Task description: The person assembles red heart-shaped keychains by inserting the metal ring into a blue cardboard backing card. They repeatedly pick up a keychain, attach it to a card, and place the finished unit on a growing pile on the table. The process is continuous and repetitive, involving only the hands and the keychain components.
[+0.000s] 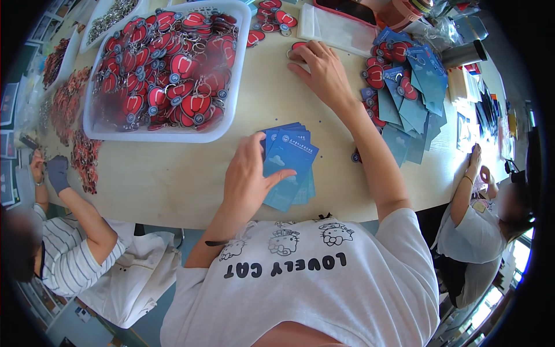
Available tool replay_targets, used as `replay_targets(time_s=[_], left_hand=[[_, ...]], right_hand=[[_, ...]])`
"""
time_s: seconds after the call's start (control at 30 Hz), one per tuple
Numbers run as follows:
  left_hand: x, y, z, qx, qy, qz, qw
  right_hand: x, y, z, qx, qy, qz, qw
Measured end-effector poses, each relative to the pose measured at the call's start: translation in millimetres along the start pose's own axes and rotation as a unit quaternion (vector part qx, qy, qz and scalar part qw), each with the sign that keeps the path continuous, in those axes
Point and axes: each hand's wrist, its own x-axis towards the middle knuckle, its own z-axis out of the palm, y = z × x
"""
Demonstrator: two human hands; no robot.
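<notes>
A small fanned stack of blue cards with pale cloud prints lies on the table in front of me. My left hand holds it at its left side, the thumb across the top card and the fingers at the edge. Farther off, my right hand reaches to a red keychain with a metal ring. Its fingertips touch the keychain, partly covering it, while the thumb is spread away. To the left stands a white plastic basin heaped with similar red keychains.
Right of my right arm lie blue cards with red keychains, beside a dark cylinder. More keychains and a clear plastic case are at the back. Two people sit nearby: one at left with a gloved hand, another at right.
</notes>
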Motion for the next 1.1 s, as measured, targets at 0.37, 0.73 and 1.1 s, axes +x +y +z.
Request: replay_targets(time_s=[0.37, 0.73, 1.1], left_hand=[[-8.8, -13.0, -5.2, -0.401, -0.015, -0.155, 0.903], [16.6, 7.2, -0.2, -0.364, 0.078, -0.002, 0.928], [36.2, 31.8, 6.2, -0.575, 0.078, -0.02, 0.814]], right_hand=[[-24.5, -10.4, -52.9, 0.173, 0.042, 0.056, 0.983], [-49.3, -63.5, -120.7, 0.373, -0.068, 0.08, 0.922], [-41.0, -96.4, -86.3, 0.339, 0.077, 0.167, 0.923]])
